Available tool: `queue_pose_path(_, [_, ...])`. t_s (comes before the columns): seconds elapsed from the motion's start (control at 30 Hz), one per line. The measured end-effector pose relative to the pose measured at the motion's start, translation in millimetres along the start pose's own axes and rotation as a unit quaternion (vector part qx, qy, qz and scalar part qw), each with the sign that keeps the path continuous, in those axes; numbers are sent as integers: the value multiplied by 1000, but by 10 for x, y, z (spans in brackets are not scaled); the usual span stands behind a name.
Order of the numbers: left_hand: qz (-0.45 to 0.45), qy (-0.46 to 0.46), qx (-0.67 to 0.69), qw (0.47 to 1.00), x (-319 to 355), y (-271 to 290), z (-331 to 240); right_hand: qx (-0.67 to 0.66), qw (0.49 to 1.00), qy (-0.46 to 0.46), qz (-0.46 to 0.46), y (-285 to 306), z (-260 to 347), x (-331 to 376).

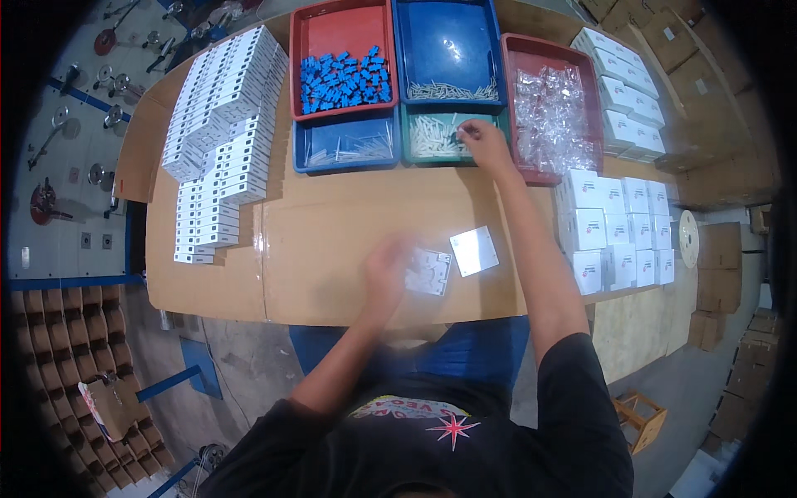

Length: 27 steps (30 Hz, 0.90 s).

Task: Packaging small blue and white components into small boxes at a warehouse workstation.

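Note:
My right hand [483, 139] reaches over the right side of the green tray [405, 143], which holds many white plastic wall plugs [433, 137]. Its fingers are pinched together; what lies between them is too small to make out. My left hand [388, 267] is smeared by motion at the left edge of a white square plastic housing [429, 272], its moulded inner side facing up. Whether the fingers grip it cannot be seen. Just right of the housing, a flat white square plate [474, 251] lies on the cardboard, apart from both hands.
Behind are a red tray [349, 21] with blue plastic parts, a blue tray [448, 41] with screws, a smaller blue tray [347, 163] with thin clear pieces, and a red tray [521, 58] of clear bags. White boxes [220, 124] are stacked left; more white boxes [618, 224] stand right.

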<state>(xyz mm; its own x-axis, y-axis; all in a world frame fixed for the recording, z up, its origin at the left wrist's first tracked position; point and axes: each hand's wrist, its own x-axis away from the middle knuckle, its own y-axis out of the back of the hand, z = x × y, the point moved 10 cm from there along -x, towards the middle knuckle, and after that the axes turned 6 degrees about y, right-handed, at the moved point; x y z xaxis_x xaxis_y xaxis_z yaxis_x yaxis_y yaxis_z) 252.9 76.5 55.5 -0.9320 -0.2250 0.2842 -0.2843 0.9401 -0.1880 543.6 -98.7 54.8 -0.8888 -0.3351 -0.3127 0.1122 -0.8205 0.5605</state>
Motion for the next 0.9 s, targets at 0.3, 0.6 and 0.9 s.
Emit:
queue_pose_path(0.3, [-30,-16,-19,999,-24,51,-93,-195,977,-67,59,192,970,530])
queue_pose_path(0.6, [-24,-30,-22,999,116,17,-196,-196,956,-92,197,28,1864,1414])
queue_pose_path(0.9, [-9,-38,4,999,359,51,-217,-146,971,-2,188,-3,2275,1561])
